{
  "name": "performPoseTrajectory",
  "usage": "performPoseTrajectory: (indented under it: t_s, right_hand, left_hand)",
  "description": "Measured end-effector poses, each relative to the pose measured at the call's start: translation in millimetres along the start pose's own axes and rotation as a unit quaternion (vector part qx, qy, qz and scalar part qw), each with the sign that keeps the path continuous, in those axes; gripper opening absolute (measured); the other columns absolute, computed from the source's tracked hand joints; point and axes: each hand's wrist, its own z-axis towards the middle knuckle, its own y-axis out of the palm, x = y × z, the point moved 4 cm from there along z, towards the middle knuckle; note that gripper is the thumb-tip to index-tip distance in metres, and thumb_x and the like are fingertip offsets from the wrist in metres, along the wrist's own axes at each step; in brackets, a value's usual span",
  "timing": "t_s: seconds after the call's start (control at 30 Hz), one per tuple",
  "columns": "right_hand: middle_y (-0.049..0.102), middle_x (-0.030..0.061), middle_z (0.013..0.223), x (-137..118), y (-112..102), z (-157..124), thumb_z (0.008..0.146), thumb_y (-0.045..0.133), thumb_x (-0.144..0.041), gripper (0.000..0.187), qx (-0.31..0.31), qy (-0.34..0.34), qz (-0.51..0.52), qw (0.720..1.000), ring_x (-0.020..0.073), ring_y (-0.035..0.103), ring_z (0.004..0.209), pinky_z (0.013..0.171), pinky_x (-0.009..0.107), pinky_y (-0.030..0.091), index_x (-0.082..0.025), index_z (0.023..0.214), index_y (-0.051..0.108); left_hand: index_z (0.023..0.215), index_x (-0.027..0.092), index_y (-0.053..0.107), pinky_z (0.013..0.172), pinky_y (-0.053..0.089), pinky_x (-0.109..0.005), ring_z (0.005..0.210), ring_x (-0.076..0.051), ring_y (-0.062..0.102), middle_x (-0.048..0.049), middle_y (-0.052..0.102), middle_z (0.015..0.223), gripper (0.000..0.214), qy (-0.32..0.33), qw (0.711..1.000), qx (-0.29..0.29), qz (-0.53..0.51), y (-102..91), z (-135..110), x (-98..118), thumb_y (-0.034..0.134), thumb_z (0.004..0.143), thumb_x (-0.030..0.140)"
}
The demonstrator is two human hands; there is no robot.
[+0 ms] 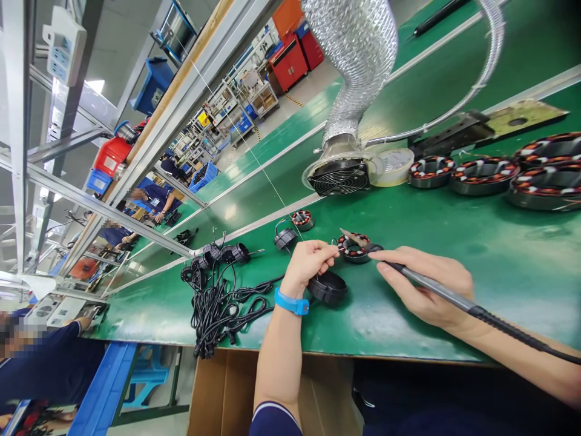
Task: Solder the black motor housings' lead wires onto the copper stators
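Right hand (424, 287): grip clamped around a soldering iron (436, 281), grey handle lying across the fingers, black cord (512, 327) running off along the forearm, metal tip angled onto a small stator (353, 247) with red and white windings. Left hand (308, 266): grip closed, thumb and forefinger pinched together just beside that stator on something too thin to make out, with a blue wrist strap (292, 301) around the wrist. Directly under the left hand, a black cup-shaped housing (327, 287) on the green surface (408, 315). Further left, a second small stator (302, 219), a black housing with leads (285, 238), a row of black motor parts (227, 254), and a tangled heap of black cables (218, 309). Beyond the hands, a fume extractor fan (338, 178) on a silver flexible duct (358, 66), a round pale container (394, 166), and a line of larger wound stators (483, 175) toward the right. Below the surface edge, an open cardboard box (218, 393). At far left, a co-worker's navy sleeve (45, 369), well apart from both hands; further down the line, another co-worker (154, 197) at a neighbouring bench, beyond the metal rack.
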Motion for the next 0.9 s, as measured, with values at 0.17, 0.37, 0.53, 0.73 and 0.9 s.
performPoseTrajectory:
  t_s: [0.17,0.37,0.53,0.73,0.9]
  right_hand:
    - [0.08,0.0034,0.096,10.5,6.3,1.6,0.098,0.067,-0.013,0.023,-0.044,-0.036,-0.003,0.998,0.014,0.075,0.075,0.072,0.025,0.059,-0.024,0.118,0.074]
    - [0.075,0.0113,0.129,59.2,33.0,7.3,0.098,0.07,-0.047,0.049,-0.188,-0.044,-0.008,0.981,0.025,0.077,0.104,0.088,0.037,0.065,-0.028,0.143,0.069]
    - [0.069,0.0105,0.134,85.3,51.6,-3.3,0.106,0.061,-0.045,0.045,-0.293,0.002,0.086,0.952,0.0177,0.077,0.103,0.086,0.026,0.063,-0.029,0.148,0.064]
    - [0.066,0.0097,0.131,90.2,45.3,-0.4,0.107,0.061,-0.042,0.038,-0.278,0.03,0.088,0.956,0.017,0.076,0.105,0.087,0.024,0.061,-0.031,0.143,0.065]
    - [0.064,0.009,0.134,87.0,39.2,5.6,0.108,0.057,-0.042,0.04,-0.289,0.04,0.128,0.948,0.0193,0.077,0.109,0.093,0.027,0.065,-0.036,0.147,0.059]
  left_hand:
    - [0.074,0.014,0.066,0.045,0.027,-0.021,0.043,-0.004,0.042,0.0041,0.058,0.058,0.037,-0.003,1.0,-0.004,-0.007,0.6,-0.5,-0.1,0.081,0.085,0.046]
    - [0.075,0.014,0.064,0.045,0.03,-0.022,0.044,-0.004,0.044,0.0037,0.059,0.061,0.049,-0.004,1.0,-0.019,-0.014,0.8,0.1,-3.8,0.084,0.081,0.058]
    - [0.083,0.013,0.066,0.049,0.038,-0.022,0.047,-0.005,0.052,0.0024,0.064,0.064,0.061,-0.013,0.996,-0.075,-0.04,-7.4,1.4,-10.3,0.092,0.067,0.066]
    - [0.085,0.013,0.066,0.053,0.038,-0.022,0.053,-0.006,0.054,0.002,0.066,0.067,0.066,-0.052,0.994,-0.08,-0.049,-23.1,2.6,-17.8,0.103,0.05,0.055]
    - [0.092,0.013,0.068,0.058,0.042,-0.024,0.056,-0.008,0.057,0.0022,0.067,0.07,0.068,-0.087,0.992,-0.073,-0.049,-27.9,2.4,-20.3,0.104,0.049,0.051]
